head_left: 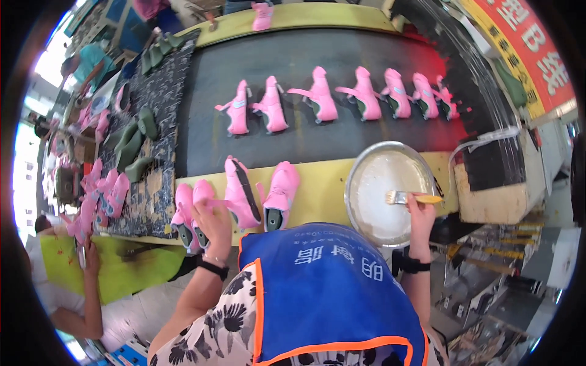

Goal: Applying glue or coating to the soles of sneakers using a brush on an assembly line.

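Seven pink shoes (318,100) stand in one row on one dark conveyor belt (274,55). Four more are on the near yellow ledge (320,189) and one is on the far yellow ledge (342,17) — twelve across these three places. There is one round metal basin (390,145) and one paintbrush (400,197), plus two dark wristbands (213,268), one blue apron (332,293) and one red banner (540,46). Green shoe lasts (147,124) at left number at least three — the pink shoes crowded beside them overlap too much to count.

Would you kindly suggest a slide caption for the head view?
Right hand holding a brush over a metal bowl, left hand by pink shoes.
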Demonstrator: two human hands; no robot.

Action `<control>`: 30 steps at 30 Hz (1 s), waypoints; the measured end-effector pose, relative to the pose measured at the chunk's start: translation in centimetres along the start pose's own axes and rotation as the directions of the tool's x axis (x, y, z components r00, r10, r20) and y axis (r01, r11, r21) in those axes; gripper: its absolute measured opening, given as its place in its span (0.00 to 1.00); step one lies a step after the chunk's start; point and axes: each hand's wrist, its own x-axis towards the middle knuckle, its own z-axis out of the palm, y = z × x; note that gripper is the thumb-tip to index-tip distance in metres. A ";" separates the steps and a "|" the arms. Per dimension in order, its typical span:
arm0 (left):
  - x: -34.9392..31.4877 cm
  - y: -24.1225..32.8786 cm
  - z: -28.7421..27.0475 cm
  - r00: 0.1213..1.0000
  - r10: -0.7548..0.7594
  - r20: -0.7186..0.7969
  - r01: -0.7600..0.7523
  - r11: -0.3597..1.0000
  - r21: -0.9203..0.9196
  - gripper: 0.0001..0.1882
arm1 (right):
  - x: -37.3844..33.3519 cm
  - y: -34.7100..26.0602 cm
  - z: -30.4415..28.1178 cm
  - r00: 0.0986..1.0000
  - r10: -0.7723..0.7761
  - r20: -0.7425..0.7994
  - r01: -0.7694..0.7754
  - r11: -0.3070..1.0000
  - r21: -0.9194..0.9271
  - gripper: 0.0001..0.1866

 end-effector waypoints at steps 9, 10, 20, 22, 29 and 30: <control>-5.5 3.6 0.5 0.679 -0.250 0.690 0.051 0.954 0.296 0.63 | -1.6 2.8 -1.1 0.969 -0.239 -0.069 0.172 0.844 -0.508 0.12; -5.3 3.2 1.5 0.712 -0.272 0.648 0.170 0.961 0.217 0.60 | -1.5 2.5 -1.3 0.971 -0.234 -0.054 0.176 0.847 -0.501 0.11; -2.9 1.0 9.7 0.887 -0.348 0.303 0.390 0.917 -0.087 0.54 | -0.8 5.3 -0.6 0.949 -0.316 0.006 0.245 0.725 -0.644 0.12; -0.2 0.4 8.1 0.790 -0.355 0.500 0.528 0.808 -0.262 0.51 | -1.0 5.3 -0.3 0.944 -0.303 0.131 0.300 0.622 -0.724 0.10; 2.5 3.4 1.3 0.382 -0.033 0.923 0.918 -0.096 -0.384 0.21 | -2.7 -0.4 -2.0 0.954 -0.293 0.066 0.282 0.796 -0.536 0.10; 2.6 4.5 0.1 0.374 0.050 0.926 0.924 -0.104 -0.368 0.26 | -3.0 -1.2 -2.6 0.935 -0.354 0.021 0.324 0.827 -0.459 0.09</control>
